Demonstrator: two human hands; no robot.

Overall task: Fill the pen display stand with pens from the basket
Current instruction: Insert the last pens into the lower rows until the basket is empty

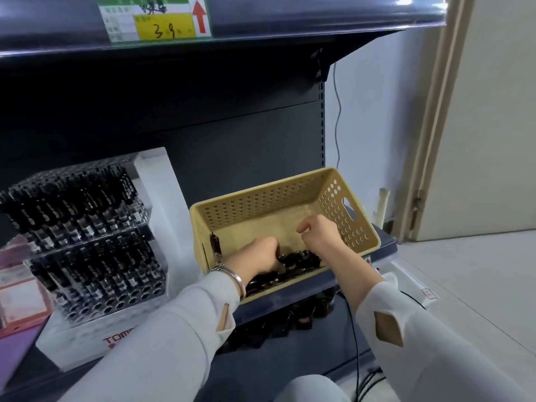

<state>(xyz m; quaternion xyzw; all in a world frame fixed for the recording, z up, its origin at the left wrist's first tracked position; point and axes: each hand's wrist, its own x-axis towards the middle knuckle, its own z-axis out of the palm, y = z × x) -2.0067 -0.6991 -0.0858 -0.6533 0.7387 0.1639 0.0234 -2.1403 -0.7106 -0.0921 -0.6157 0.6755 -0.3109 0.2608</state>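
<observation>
A tan perforated basket [269, 204] stands on the dark shelf, with a heap of black pens [301, 261] at its near end. My left hand [256, 256] reaches into the heap, fingers curled down among the pens. My right hand [319, 235] hovers just above the pens with its fingers curled; what it holds, if anything, is hidden. To the left stands the clear acrylic pen display stand [87, 245] on a white base, two tiers, most holes filled with black pens, several front holes open.
An upper shelf with a yellow price tag [156, 20] overhangs the work area. A pink box [20, 297] sits left of the stand. Dark items lie on the lower shelf [290, 317]. A black cable [356, 343] hangs at the right; a door frame [429, 140] beyond.
</observation>
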